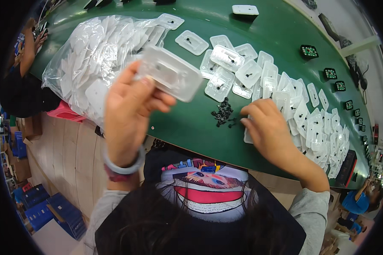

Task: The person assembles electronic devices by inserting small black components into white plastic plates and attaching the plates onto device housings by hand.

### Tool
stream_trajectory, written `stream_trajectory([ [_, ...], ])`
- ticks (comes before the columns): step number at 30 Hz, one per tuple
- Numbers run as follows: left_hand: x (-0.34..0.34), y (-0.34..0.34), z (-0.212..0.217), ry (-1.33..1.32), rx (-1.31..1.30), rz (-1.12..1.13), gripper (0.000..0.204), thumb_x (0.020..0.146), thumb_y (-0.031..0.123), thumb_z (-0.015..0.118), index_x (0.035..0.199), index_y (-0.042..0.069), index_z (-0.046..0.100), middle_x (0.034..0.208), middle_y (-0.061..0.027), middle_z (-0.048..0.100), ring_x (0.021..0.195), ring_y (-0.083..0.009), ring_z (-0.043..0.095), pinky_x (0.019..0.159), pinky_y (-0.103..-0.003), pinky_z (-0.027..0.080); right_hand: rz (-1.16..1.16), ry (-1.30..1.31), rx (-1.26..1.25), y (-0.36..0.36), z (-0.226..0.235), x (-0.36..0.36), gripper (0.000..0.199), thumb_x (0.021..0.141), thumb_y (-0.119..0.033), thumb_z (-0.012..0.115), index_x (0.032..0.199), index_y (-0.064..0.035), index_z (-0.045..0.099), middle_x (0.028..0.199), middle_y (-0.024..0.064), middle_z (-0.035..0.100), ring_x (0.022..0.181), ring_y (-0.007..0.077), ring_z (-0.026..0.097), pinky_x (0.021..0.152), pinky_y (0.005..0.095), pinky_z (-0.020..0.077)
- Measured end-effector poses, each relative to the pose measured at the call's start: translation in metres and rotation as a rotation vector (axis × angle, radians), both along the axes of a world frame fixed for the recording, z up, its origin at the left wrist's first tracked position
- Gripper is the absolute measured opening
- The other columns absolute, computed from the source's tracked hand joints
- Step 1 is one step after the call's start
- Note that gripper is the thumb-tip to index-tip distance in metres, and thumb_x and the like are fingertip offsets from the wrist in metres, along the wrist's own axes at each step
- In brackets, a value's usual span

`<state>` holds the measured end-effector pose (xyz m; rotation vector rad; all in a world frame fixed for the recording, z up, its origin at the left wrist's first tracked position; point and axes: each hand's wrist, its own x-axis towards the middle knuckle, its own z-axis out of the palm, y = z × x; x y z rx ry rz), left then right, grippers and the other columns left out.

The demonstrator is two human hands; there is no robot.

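Above the near edge of the green tabletop (259, 34), your left hand (130, 104) holds a clear plastic tray piece (170, 73) up off the surface, fingers and thumb closed on its left end. Its long axis runs from upper left down to lower right, so the free end points toward your right hand (266, 125). That hand rests low on the tabletop, fingers curled and pinched together at the edge of a small heap of black parts (222, 114); whether a part is already between the fingertips cannot be told from here. The heap lies just left of your right fingertips and below and to the right of the raised piece, so the right hand is by far the nearer one to it.

To your left, a clear plastic bag (83, 63) slumps on the tabletop, its mouth open toward the middle and stuffed with more of the same clear pieces. To the right of the heap, a long spread of clear pieces (310, 114) lies overlapping in loose rows out toward the far right edge, several showing a small dark part at their centre. Beyond them, a line of small green-and-black modules (330, 73) follows the tabletop's far rim.
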<state>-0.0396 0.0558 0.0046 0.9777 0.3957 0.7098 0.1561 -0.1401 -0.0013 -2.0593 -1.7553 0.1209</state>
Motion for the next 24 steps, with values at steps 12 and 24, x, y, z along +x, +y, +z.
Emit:
stream_trajectory([
  [12,0.024,-0.028,-0.004,0.036,-0.110,-0.222,0.051,0.088,-0.004,0.052,0.136,-0.003,0.037,0.105,-0.0204,0.063,0.085,-0.0210,0.068,0.070,-0.020,0.054,0.078,0.007,-0.011,-0.001,-0.003,-0.005,0.020,0.077,0.003,0.067,0.096,-0.0020,0.063,0.095,0.0056,0.058,0.083,0.0217,0.053,0.073,0.0306,0.0452],
  [24,0.022,-0.033,-0.006,0.145,-0.013,-0.206,0.050,0.088,-0.005,0.051,0.136,-0.003,0.038,0.111,-0.0224,0.062,0.085,-0.0235,0.069,0.068,-0.021,0.055,0.280,-0.199,-0.262,0.013,0.004,-0.015,0.017,0.077,-0.003,0.062,0.094,-0.0045,0.060,0.088,0.0071,0.052,0.078,0.0223,0.052,0.067,0.0320,0.0454],
])
